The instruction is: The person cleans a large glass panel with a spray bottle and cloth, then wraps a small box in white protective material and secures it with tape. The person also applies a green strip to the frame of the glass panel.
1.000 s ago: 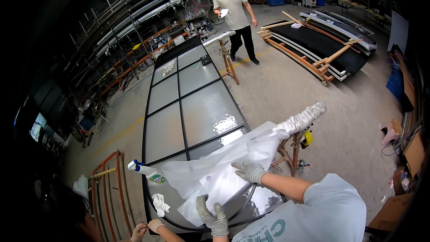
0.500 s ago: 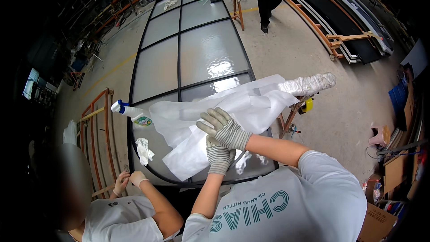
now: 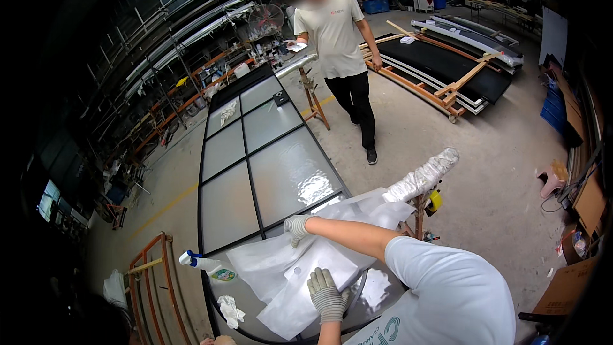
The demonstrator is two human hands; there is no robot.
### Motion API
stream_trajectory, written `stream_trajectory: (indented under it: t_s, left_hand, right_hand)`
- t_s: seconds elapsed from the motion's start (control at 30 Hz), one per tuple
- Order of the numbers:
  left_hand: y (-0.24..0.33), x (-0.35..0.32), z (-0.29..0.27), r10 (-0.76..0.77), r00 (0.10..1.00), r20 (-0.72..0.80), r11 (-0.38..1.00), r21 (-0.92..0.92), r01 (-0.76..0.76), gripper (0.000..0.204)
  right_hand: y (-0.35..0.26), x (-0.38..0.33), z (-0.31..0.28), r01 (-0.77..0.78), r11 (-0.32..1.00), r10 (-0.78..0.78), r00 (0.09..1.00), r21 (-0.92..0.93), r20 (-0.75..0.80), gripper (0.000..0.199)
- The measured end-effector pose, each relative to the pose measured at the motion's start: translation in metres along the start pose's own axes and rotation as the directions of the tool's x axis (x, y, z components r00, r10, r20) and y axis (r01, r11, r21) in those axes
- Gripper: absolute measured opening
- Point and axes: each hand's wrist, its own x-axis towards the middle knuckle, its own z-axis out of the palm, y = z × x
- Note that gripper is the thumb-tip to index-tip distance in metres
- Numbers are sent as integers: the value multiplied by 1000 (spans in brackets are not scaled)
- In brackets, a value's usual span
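Observation:
My left hand (image 3: 328,295), in a grey striped knit glove, lies flat on a folded part of the translucent white sheet (image 3: 268,265), fingers stretched out. Farther away my right hand (image 3: 297,229), gloved alike, reaches across to the sheet's far edge, its fingers loosely bent downward and apart. The sheet lies rumpled over the near end of a long black-framed glass panel (image 3: 227,199). Left of the sheet are a white spray bottle (image 3: 217,268) with a blue head and a crumpled white cloth (image 3: 230,311).
A plastic-wrapped support bar (image 3: 424,176) juts out right of the panel. A person (image 3: 335,38) stands beyond, holding something white. Orange-framed racks stand at left (image 3: 163,287) and far right (image 3: 440,92). A co-worker's hand (image 3: 217,340) shows at the lower edge.
My hands have come apart; the right moved farther across the sheet while the left stays flat. The view has tilted up. The co-worker at lower left has mostly left the picture.

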Motion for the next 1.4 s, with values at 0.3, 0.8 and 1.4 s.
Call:
stream_trajectory:
  t_s: [0.3, 0.8, 1.4]
  left_hand:
    - [3, -1, -4, -41, 999, -17, 999, -28, 40, 72]
    - [6, 78, -14, 43, 890, -454, 962, -223, -160, 53]
    - [-31, 55, 15, -280, 932, -230, 957, 14, 291, 65]
  right_hand:
    - [-26, -115, 124, 158, 970, -191, 965, -183, -181, 31]
    - [9, -128, 166, 317, 879, -125, 875, 356, -468, 18]
    - [10, -134, 151, 437, 899, -322, 708, 31, -628, 12]
